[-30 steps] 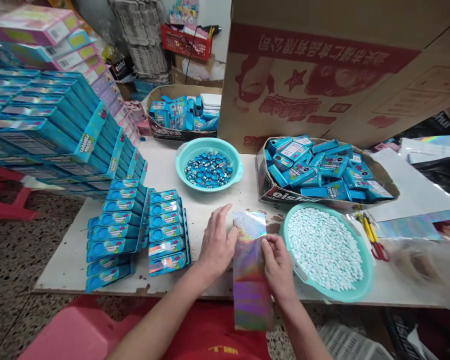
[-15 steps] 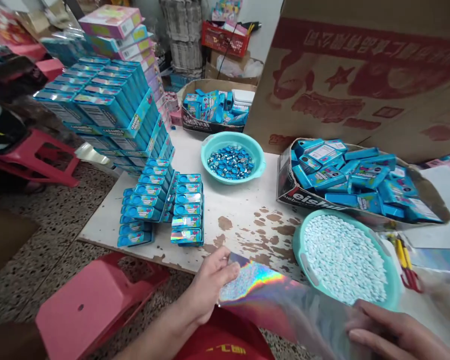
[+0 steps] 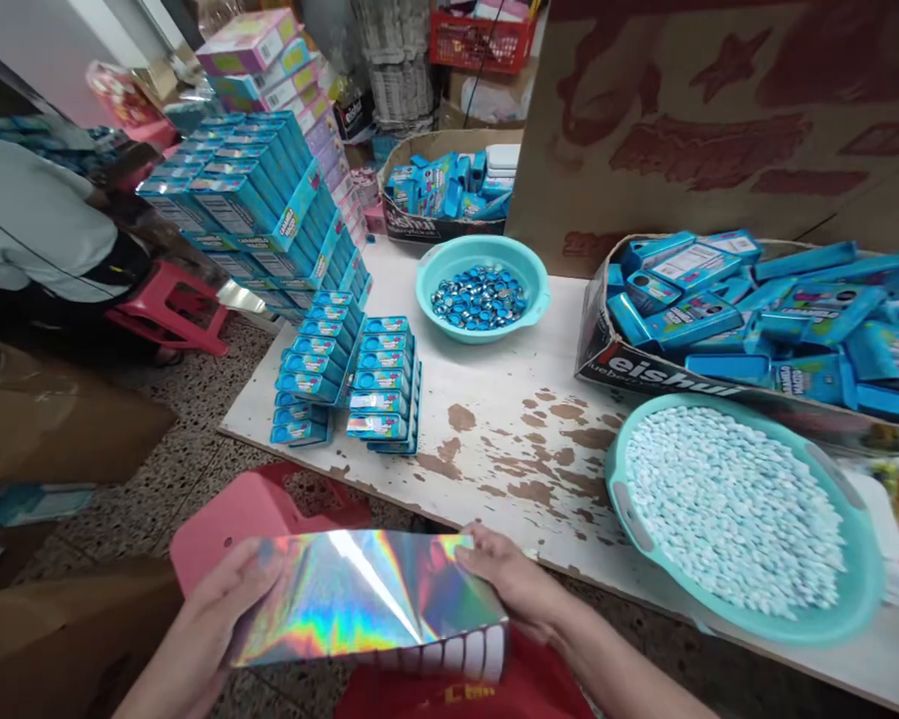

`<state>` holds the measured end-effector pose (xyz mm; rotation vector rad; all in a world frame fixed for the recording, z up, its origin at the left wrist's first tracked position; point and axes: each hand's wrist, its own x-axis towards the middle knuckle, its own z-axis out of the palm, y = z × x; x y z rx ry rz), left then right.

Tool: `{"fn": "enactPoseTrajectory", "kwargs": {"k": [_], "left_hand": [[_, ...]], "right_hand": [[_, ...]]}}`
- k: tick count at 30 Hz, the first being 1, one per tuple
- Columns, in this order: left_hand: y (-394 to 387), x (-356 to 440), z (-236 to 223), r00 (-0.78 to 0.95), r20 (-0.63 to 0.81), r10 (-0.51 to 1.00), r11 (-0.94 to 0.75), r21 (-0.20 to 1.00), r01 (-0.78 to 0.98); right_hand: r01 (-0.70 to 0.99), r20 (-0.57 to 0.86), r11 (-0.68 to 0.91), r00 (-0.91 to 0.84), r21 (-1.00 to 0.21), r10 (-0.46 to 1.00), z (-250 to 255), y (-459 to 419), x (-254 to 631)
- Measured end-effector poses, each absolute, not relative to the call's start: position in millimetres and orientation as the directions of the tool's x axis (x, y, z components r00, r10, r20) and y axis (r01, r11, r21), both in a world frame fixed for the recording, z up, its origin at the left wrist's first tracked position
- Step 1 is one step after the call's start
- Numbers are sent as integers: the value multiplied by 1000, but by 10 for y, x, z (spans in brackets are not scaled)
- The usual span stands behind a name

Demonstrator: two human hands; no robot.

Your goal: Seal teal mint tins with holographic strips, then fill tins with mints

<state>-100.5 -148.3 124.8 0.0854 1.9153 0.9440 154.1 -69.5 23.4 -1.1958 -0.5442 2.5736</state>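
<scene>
A shiny holographic box (image 3: pixel 367 599) is held low in front of me, below the table's near edge. My left hand (image 3: pixel 210 624) grips its left end with the fingers wrapped round it. My right hand (image 3: pixel 513 589) holds its right end, thumb on top. The box lies crosswise, its rainbow face up and an end with white tabs at the lower right.
On the worn white table (image 3: pixel 509 439) stand a teal basin of pale blue tablets (image 3: pixel 734 509), a teal bowl of blue caps (image 3: pixel 480 295), stacks of blue tins (image 3: pixel 345 374) and a carton of blue tins (image 3: pixel 756 320). A pink stool (image 3: pixel 229 514) and a seated person (image 3: pixel 37 240) are to the left.
Both hands have brought the holographic box off the table, turned it crosswise and lowered it to the left. My view has swung left and down.
</scene>
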Motion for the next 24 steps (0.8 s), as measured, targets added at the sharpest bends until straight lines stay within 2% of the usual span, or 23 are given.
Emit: {"fn": "enactPoseTrajectory", "kwargs": {"k": [3, 6, 8, 10, 13, 19, 22, 24], "left_hand": [[-1532, -1299, 1006, -560, -697, 448, 705, 661, -259], [-1331, -1380, 565, -557, -543, 628, 622, 781, -60], [-1138, -1297, 243, -505, -442, 742, 534, 844, 46], [-975, -1140, -31, -422, -387, 820, 469, 877, 105], [-858, -881, -277, -291, -379, 879, 428, 895, 126], [-843, -663, -258, -231, -397, 888, 442, 874, 199], [-813, -649, -177, -247, -368, 897, 439, 815, 379], [-768, -618, -138, -251, -257, 933, 357, 735, 577]], "right_hand": [[-103, -723, -902, -563, -420, 401, -28, -848, 1223], [-44, -689, -773, -425, -632, 587, -233, -656, 1238], [91, -600, -606, -312, -790, 737, -287, -407, 1428], [238, -492, -443, -217, -864, 843, -265, -186, 1700], [405, -388, -306, -139, -862, 911, -137, -72, 2102], [440, -405, -335, -73, -833, 911, 131, -290, 2395], [414, -433, -385, -25, -825, 901, 181, -284, 2361], [379, -459, -419, -18, -825, 888, 173, -234, 2337]]}}
